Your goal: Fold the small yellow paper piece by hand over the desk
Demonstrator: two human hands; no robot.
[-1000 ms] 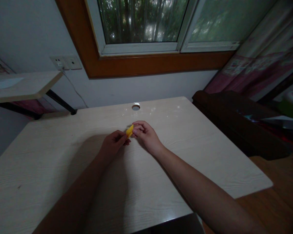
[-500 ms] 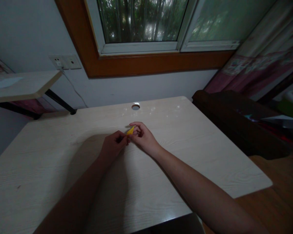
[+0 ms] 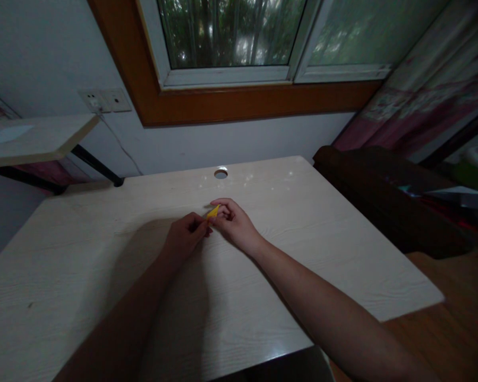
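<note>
Both hands meet over the middle of a pale wooden desk (image 3: 103,254). Between them is a small yellow piece (image 3: 213,212), perhaps folded paper; only a sliver of it shows. My left hand (image 3: 185,236) has its fingers curled and pinches the piece's near end. My right hand (image 3: 233,223) is closed too, its fingertips pinching the far end. Both hands rest low on the desk top, touching each other.
A round cable hole (image 3: 220,173) lies at the desk's far edge. A side shelf (image 3: 35,140) juts out at the left, below wall sockets (image 3: 105,100). A dark piece of furniture (image 3: 386,196) stands at the right, a window (image 3: 231,37) ahead.
The yellow piece showed more and stood higher a second ago; now my fingers cover most of it. My right hand has shifted slightly left toward my left hand.
</note>
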